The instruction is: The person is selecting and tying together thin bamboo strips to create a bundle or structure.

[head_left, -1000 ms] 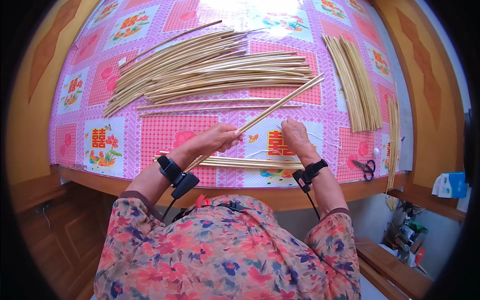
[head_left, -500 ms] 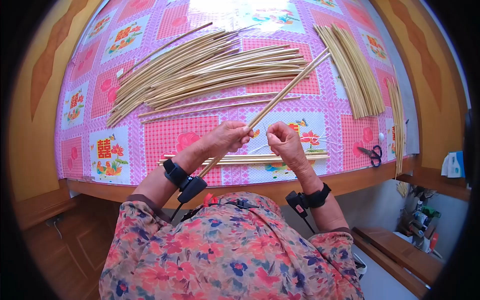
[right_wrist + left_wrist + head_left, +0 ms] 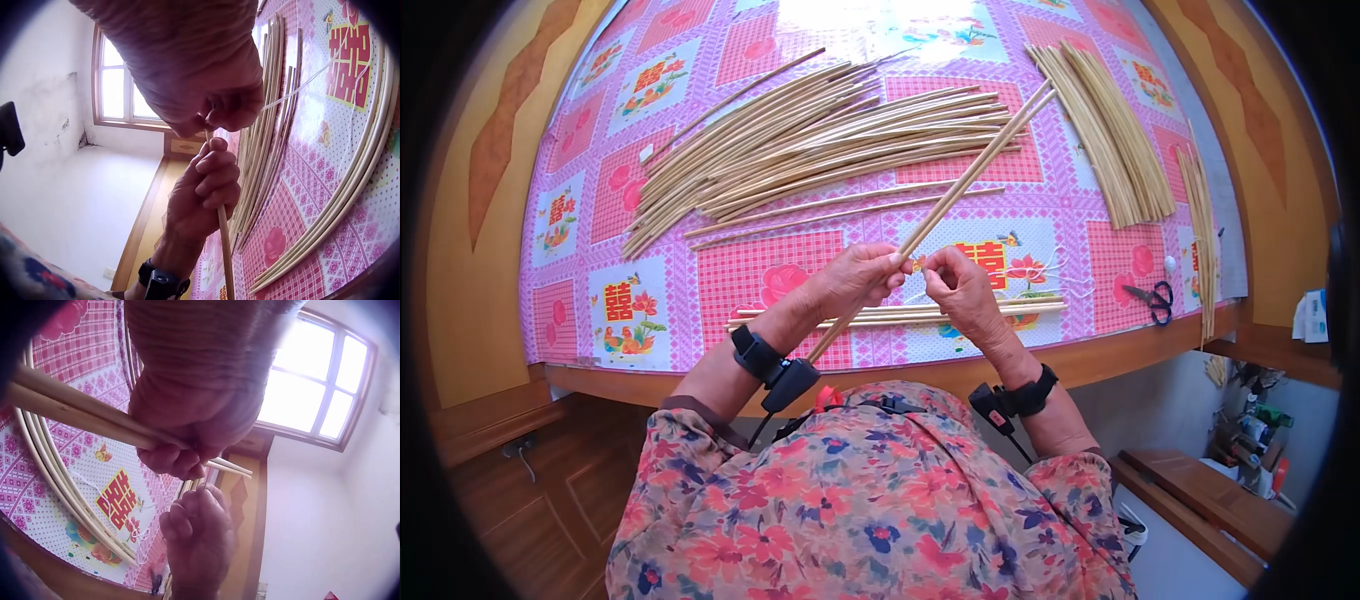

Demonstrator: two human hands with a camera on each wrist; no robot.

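Note:
My left hand [image 3: 860, 276] grips a pair of slender wooden sticks [image 3: 970, 178], which slant up and away to the right above the table. Their near ends pass under my left wrist. Close beside it, my right hand [image 3: 964, 290] has thumb and forefinger pinched together on a white string [image 3: 300, 90]. The string trails from those fingers to the tablecloth, where it lies in loose loops. In the left wrist view the right fingertips come right up to the left fingers. Several loose sticks [image 3: 1010, 309] lie below both hands near the table's front edge.
Large piles of sticks [image 3: 800, 150] spread across the patterned tablecloth [image 3: 765, 255] ahead. A dense bundle [image 3: 1105, 135] lies at the right, with a thinner bunch [image 3: 1198, 230] at the table's edge. Dark-handled scissors [image 3: 1160, 302] rest near the front right.
My right hand has moved left and nearer to the left hand, its fingers drawn together. The held sticks now slant more steeply. The head view has shifted slightly.

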